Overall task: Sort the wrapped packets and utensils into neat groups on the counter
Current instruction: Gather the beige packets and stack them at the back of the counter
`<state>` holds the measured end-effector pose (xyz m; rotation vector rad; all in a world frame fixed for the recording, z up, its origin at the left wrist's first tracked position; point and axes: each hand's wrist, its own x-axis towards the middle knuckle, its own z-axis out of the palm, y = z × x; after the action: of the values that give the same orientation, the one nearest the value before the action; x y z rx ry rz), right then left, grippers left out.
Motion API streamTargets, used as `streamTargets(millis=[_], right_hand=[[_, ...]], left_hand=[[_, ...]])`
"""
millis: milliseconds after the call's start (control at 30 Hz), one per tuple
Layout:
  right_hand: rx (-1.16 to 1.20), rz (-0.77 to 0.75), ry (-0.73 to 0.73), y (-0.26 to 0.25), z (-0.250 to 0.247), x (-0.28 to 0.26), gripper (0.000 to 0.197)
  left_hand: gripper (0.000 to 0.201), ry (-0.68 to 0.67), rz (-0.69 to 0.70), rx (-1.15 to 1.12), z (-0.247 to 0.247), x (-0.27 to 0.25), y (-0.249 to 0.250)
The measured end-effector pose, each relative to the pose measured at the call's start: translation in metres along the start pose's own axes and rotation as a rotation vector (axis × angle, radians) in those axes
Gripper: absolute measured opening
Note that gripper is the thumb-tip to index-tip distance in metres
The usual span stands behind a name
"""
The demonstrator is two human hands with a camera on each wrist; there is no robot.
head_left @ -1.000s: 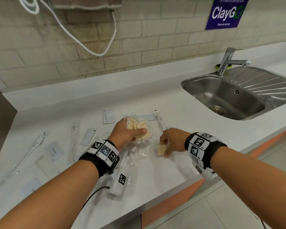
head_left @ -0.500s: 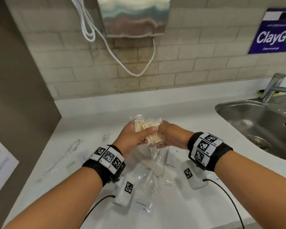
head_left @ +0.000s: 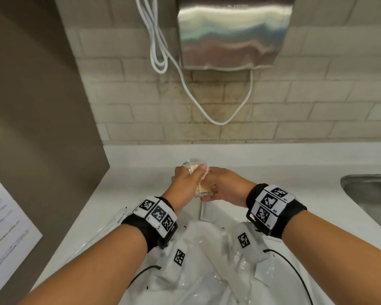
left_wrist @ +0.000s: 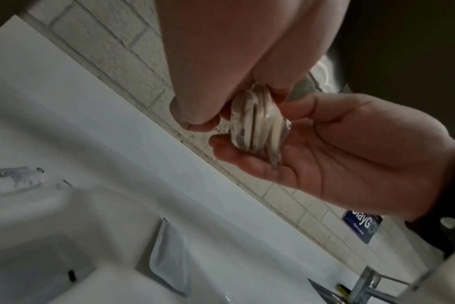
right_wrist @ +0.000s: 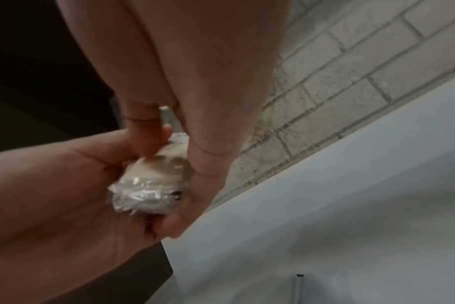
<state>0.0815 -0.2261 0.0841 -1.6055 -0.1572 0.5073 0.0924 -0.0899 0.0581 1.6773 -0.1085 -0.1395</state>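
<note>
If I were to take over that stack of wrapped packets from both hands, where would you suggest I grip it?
Grip the stack of wrapped packets across its broad flat faces, coming from the free top end toward the wall. The left hand and right hand already cover both sides, and the clear wrap looks slippery at its edges.

Both forearms reach fwd, wrists w/ black bands, hands meeting at centre. Left hand (head_left: 185, 183) curls fingers & thumb round the stack of wrapped packets (head_left: 201, 183); right hand (head_left: 226, 189) cups it from the opposite side, thumb underneath, fingers bent.
</note>
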Motion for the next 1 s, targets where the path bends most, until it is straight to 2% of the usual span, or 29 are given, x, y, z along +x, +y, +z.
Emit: streamTargets(millis=[67,133,233,333,433,600,667,767,900,1000], right_hand=[[-0.045,-0.034,-0.03,0.001,-0.011,0.008,0.017],[-0.097,-0.051,-0.007,0.004,-0.027,0.017,0.023],[-0.392,-0.064,0.094,0.01,-0.048,0.033,0.033],[-0.613,-0.057,0.087,0.013,-0.059,0.054,0.034],[-0.757,-0.057,0.152,0.019,-0.058,0.084,0.033],[-0.7,-0.041,0.206,0.04,-0.047,0.124,0.041],[-0.718,-0.002,0.19,0.053,-0.043,0.133,0.05],[-0.745,0.03,0.169,0.067,-0.038,0.14,0.049],[-0.748,0.007,0.166,0.076,-0.036,0.143,0.046],[-0.765,0.018,0.103,0.078,-0.036,0.142,0.041]], left_hand=[[0.012,-0.067,-0.007,-0.008,-0.003,0.013,0.002],[0.022,-0.141,0.024,-0.028,-0.008,0.026,0.001],[0.041,-0.057,0.076,0.092,-0.02,0.048,-0.008],[0.035,-0.103,0.078,0.252,-0.026,0.066,-0.011],[0.039,-0.148,0.127,0.421,-0.034,0.085,-0.009],[0.04,-0.258,0.14,0.748,-0.046,0.106,-0.013],[0.042,-0.328,0.113,0.891,-0.046,0.111,-0.021],[0.047,-0.404,0.049,1.016,-0.045,0.113,-0.036],[0.064,-0.441,0.014,1.086,-0.043,0.107,-0.049],[0.059,-0.446,0.014,1.082,-0.04,0.105,-0.052]])
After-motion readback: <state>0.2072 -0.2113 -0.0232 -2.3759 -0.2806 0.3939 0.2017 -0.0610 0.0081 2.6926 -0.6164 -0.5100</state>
